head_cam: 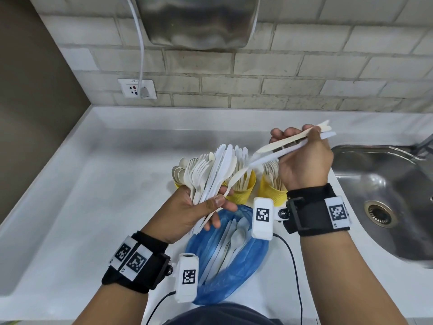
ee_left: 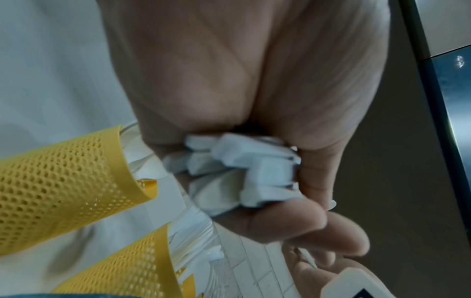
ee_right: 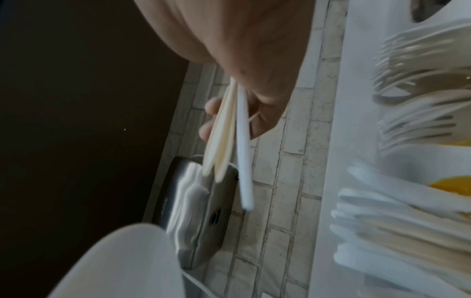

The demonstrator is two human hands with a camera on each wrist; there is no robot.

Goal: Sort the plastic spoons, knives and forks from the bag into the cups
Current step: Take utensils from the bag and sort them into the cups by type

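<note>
My left hand (head_cam: 199, 207) grips a thick bundle of white plastic forks, knives and spoons (head_cam: 210, 172), held upright above the blue bag (head_cam: 234, 273); their handle ends (ee_left: 242, 171) show in my fist. My right hand (head_cam: 302, 156) holds a few pieces of cutlery (head_cam: 288, 146) by the handles (ee_right: 229, 137), raised above the cups, their heads pointing down left toward the bundle. Yellow mesh cups (head_cam: 271, 191) stand behind the bag, filled with cutlery; two cups (ee_left: 63, 181) appear in the left wrist view. More cutlery lies inside the bag.
A steel sink (head_cam: 386, 195) lies to the right of the cups. The white counter (head_cam: 93, 195) stretches left. A metal dispenser (head_cam: 199, 19) hangs on the brick wall, with a socket (head_cam: 137, 88) and cable below. Wrist camera cables run near the bag.
</note>
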